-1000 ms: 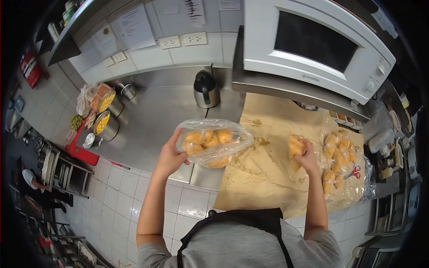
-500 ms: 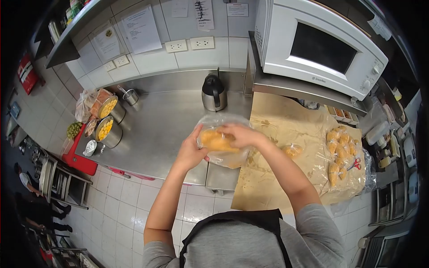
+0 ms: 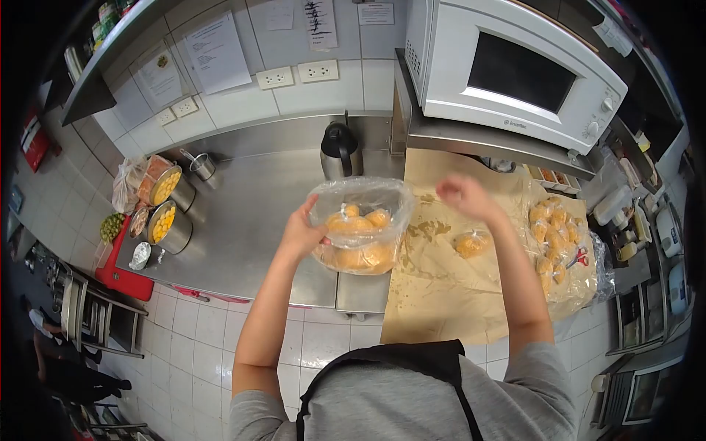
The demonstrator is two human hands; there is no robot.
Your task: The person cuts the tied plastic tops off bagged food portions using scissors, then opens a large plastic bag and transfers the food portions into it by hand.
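Note:
A large clear plastic bag [image 3: 397, 209] hangs with its mouth apart over the counter's front edge. Inside lie several small knotted bags of orange-yellow food [image 3: 364, 257]. My left hand [image 3: 300, 234] grips the large bag's left rim. To the right, my right hand [image 3: 467, 197] is in the air above brown paper, away from the bag; motion smears its fingers. Below it on the paper sits a single small knotted bag of the same food [image 3: 472, 243]. What the food is, I cannot make out.
Brown paper [image 3: 426, 294] covers the right side, with a pile of small filled bags [image 3: 555, 228] and red scissors [image 3: 579, 256]. A steel jug [image 3: 342, 153] stands behind. Pots of yellow pieces [image 3: 170, 229] stand left; a white microwave [image 3: 448, 73] sits on a shelf.
My right hand has come out of the large plastic bag and moved right over the paper. The large bag's mouth now shows wide, its small bags visible. The camera view has shifted slightly.

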